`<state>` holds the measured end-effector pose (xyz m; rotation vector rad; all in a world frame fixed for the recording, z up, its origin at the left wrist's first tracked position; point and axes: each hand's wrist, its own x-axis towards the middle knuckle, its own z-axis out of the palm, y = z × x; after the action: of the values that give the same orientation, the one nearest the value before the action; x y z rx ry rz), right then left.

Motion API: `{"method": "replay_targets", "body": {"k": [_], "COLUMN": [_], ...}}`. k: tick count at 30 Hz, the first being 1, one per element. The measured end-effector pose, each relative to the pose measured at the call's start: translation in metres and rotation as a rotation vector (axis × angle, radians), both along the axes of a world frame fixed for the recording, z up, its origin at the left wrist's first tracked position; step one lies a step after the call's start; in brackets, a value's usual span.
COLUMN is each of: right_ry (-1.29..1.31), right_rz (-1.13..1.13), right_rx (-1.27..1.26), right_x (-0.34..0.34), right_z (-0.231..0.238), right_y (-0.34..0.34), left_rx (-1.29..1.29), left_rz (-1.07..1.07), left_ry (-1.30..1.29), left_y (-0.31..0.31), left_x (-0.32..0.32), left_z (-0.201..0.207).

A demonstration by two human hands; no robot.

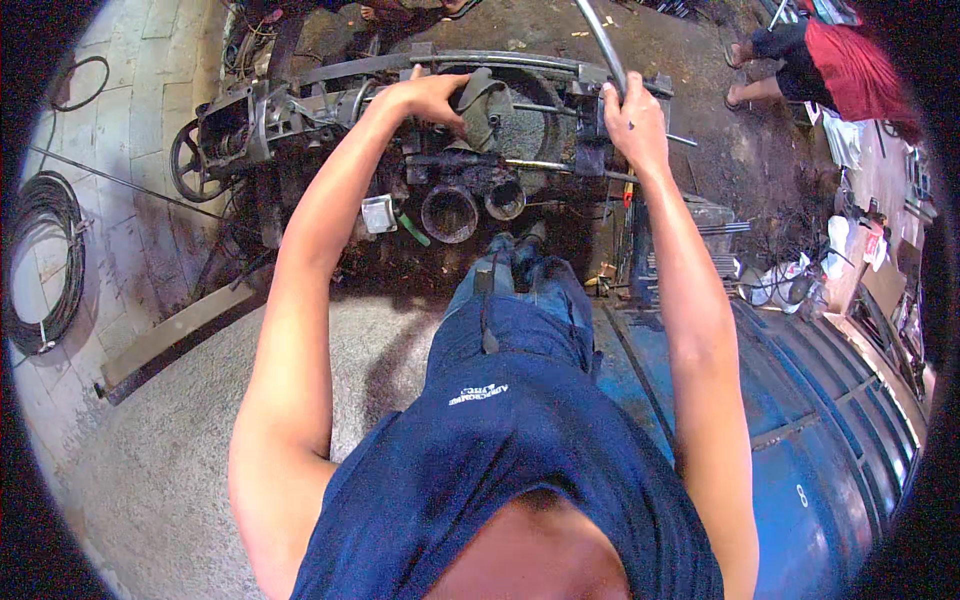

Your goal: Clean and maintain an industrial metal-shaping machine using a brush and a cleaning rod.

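Note:
A long shiny metal rod (603, 42) slants down from the top edge into my right hand (637, 125). My right fingers are wrapped round its lower end, at the right side of an old, greasy machine (330, 85). My left hand (432, 103) lies over the middle of the machine with fingers and thumb spread. Its fingertips and thumb reach the left edge of a crumpled grey-green cloth (487, 105); whether they pinch it is unclear. Horizontal metal bars run along the machine behind and below the cloth.
Two round metal cups (450, 213) stand in front of the machine, beside a small white box (379, 214). At left are a handwheel (190, 160) and coiled black cable (45, 265). A blue ribbed metal drum (800, 450) lies at right. Another person in red (860, 70) is at upper right.

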<state>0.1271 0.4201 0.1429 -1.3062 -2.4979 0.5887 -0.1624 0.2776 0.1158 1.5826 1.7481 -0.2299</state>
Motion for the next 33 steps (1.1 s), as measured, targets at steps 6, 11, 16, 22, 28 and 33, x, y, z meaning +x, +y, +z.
{"method": "replay_targets", "body": {"k": [6, 11, 16, 22, 28, 33], "right_ry": [-0.004, 0.006, 0.007, 0.264, 0.306, 0.238], "right_rz": [0.009, 0.007, -0.019, 0.089, -0.499, -0.525], "right_rx": [-0.032, -0.064, -0.041, 0.478, -0.163, -0.258], "right_x": [-0.007, 0.000, -0.001, 0.006, 0.028, 0.038], "right_z": [0.008, 0.006, 0.006, 0.025, -0.034, -0.068], "right_y": [0.000, 0.000, -0.004, -0.035, -0.114, -0.067], "left_rx": [0.220, 0.335, 0.476, 0.618, 0.618, 0.592], "left_rz": [-0.158, -0.162, -0.183, -0.148, -0.113, -0.124], "left_ry": [0.342, 0.489, 0.421, 0.375, 0.416, 0.477], "left_y": [-0.002, 0.001, -0.011, -0.020, -0.015, -0.009], "left_x": [0.006, 0.012, 0.005, 0.016, 0.020, 0.031], "left_z": [-0.038, -0.068, -0.075, -0.068, -0.056, -0.050]}}
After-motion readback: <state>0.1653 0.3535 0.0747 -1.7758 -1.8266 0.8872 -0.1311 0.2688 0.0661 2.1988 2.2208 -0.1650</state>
